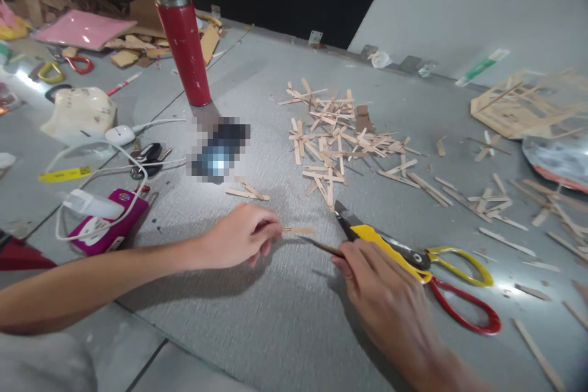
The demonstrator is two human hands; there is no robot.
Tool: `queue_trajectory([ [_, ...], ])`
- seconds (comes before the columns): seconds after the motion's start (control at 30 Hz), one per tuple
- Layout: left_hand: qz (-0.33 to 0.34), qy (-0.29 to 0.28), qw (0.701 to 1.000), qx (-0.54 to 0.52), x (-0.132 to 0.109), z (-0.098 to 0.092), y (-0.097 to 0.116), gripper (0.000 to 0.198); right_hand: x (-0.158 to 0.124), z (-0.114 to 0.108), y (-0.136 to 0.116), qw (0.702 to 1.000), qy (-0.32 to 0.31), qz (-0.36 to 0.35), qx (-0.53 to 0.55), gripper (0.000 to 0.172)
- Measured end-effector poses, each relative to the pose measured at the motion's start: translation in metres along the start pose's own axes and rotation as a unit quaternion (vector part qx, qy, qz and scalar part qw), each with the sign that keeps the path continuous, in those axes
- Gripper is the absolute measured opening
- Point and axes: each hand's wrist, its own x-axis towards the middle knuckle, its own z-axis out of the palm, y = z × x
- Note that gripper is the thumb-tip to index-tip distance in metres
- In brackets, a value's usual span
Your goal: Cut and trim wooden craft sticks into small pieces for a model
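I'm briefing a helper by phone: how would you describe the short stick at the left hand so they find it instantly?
Start at the tall red flask, then come toward the camera to the left hand. A short pale stick juts from its fingertips toward the yellow cutter. Unlike the loose sticks piled beyond, it is pinched, not lying free.

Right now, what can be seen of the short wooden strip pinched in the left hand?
The short flat strip of pale wood looks like a cut craft-stick piece. The left hand pinches one end; the rest points right, level, low over the grey textured tabletop. The thin brown stick gripped in the right hand points toward it from the lower right; contact cannot be told.
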Motion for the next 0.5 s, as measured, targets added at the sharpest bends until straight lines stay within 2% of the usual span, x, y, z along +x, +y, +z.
queue_trajectory([
  [0.07, 0.006, 0.002, 0.999, 0.04, 0.002, -0.001, -0.002, 0.032, -0.005, 0.002, 0.0, 0.998, -0.011, -0.051, -0.047, 0.03],
  [0.2, 0.028, -0.018, 0.997, 0.07, 0.003, -0.003, -0.004, 0.035, -0.007, 0.001, -0.003, 0.989, -0.041, -0.12, -0.077, 0.052],
  [0.33, 0.04, -0.03, 0.994, 0.095, 0.003, -0.004, 0.0, 0.038, -0.007, 0.002, -0.007, 0.984, -0.033, -0.137, -0.106, 0.048],
  [0.5, 0.045, -0.032, 0.993, 0.105, 0.004, -0.005, 0.003, 0.041, -0.011, 0.007, -0.01, 0.983, -0.052, -0.134, -0.118, 0.049],
])
